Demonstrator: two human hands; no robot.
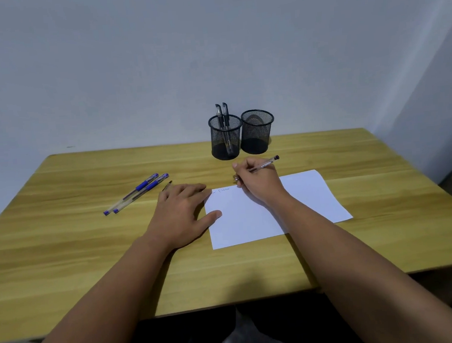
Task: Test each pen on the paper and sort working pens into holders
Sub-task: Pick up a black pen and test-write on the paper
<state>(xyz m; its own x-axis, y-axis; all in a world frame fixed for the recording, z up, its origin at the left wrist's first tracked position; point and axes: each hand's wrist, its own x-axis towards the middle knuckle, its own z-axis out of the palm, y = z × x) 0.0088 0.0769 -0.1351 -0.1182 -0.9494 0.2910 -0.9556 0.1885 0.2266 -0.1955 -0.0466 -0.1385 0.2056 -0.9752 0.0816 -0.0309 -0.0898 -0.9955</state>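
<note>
1. Head view – a wooden table [77,250] stands against a pale wall, with a white paper [250,218] lying right of centre.
2. Right hand [258,181] rests on the paper's far edge, its fingers [242,167] closed round a pen [266,164]; the pen's cap end slants up and to the right, and its tip is hidden under the hand.
3. A short scribble [223,190] shows on the paper near its far left corner, just left of the right hand.
4. Left hand [181,215] lies flat, palm down, fingers spread and holding nothing – the thumb and a fingertip press on the paper's left edge, the rest on the table.
5. Two blue pens [137,193] lie side by side on the table, left of the left hand, touching or nearly so, slanted with their caps away from the person.
6. A dark thin object [167,185] pokes out just beyond the left hand's fingers; what it is cannot be told.
7. Two black mesh holders stand side by side at the far edge, beyond the hands. The left holder [226,141] has two dark pens [222,114] upright in it; the right holder [257,132] shows no pens above its rim.
</note>
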